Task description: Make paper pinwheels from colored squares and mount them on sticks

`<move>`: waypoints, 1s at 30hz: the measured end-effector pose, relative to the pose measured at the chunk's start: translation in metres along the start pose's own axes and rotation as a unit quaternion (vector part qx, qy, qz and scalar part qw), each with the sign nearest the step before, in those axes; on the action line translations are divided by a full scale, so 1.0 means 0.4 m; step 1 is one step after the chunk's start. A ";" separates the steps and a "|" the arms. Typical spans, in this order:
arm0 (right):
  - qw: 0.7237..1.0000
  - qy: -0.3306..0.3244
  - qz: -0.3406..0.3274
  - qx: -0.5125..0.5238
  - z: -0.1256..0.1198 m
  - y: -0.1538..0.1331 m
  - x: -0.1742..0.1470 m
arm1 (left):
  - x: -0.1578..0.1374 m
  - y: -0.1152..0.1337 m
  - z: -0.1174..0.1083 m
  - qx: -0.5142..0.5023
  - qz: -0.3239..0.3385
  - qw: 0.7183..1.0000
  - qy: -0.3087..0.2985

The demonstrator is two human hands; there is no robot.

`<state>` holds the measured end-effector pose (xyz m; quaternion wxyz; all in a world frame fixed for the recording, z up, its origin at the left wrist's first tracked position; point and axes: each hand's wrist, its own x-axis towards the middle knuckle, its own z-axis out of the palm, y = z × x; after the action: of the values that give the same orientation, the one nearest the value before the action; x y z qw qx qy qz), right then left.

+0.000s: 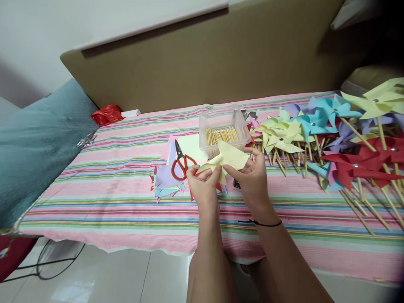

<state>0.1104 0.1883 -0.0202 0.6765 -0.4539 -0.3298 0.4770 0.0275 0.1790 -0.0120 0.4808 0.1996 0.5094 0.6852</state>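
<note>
Between my two hands is a pale yellow paper pinwheel (232, 155), with some of its corners folded over. My left hand (204, 183) pinches its left side, thumb near the middle. On the other side, my right hand (255, 174) grips the lower right part between thumb and fingers. Just left of my left hand lie black-bladed scissors with red handles (180, 162), on top of coloured paper pieces (167, 179). Behind the pinwheel stands a clear plastic box (206, 120) holding many thin wooden sticks (222, 134). A small dark item under my right hand is mostly hidden.
Many finished pinwheels on sticks, such as a red one (353, 166) and a blue one (315, 122), crowd the right side. A red plastic bag (107, 114) and a clear crumpled packet (86, 141) lie far left. A striped cloth (126, 210) covers the seat.
</note>
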 end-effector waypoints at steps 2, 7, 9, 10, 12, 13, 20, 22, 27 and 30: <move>1.000 -0.006 0.002 0.005 -0.001 0.000 0.000 | 0.000 0.001 0.001 0.003 -0.003 1.000 0.013; 1.000 -0.017 -0.001 -0.009 0.000 0.005 0.000 | -0.001 0.001 0.004 0.008 -0.002 1.000 0.021; 1.000 -0.023 0.008 -0.002 -0.001 0.006 0.001 | 0.002 -0.001 0.002 0.014 0.005 1.000 0.022; 1.000 -0.026 0.016 0.004 -0.003 0.005 0.003 | 0.005 -0.001 0.000 0.019 0.010 1.000 0.021; 0.999 -0.030 0.036 0.016 -0.016 0.002 0.010 | 0.014 -0.001 -0.009 0.037 0.019 0.999 0.016; 0.998 -0.036 0.046 0.016 -0.026 -0.001 0.016 | 0.019 0.000 -0.016 0.053 0.021 0.998 0.008; 0.971 -0.181 0.140 -0.074 -0.114 -0.028 0.043 | 0.036 0.006 -0.061 0.199 -0.025 0.974 -0.104; 0.964 -0.193 0.158 -0.096 -0.122 -0.031 0.041 | 0.032 0.004 -0.064 0.215 -0.036 0.969 -0.119; 0.956 -0.207 0.158 -0.138 -0.124 -0.021 0.039 | 0.031 -0.008 -0.065 0.258 -0.033 0.954 -0.150; 0.950 -0.215 0.143 -0.174 -0.129 -0.009 0.044 | 0.031 -0.008 -0.067 0.288 -0.012 0.945 -0.158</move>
<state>0.1628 0.1890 -0.0355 0.4246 -0.4934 -0.4767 0.5907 0.0030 0.1762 -0.0282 0.4853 0.4291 0.6045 0.4636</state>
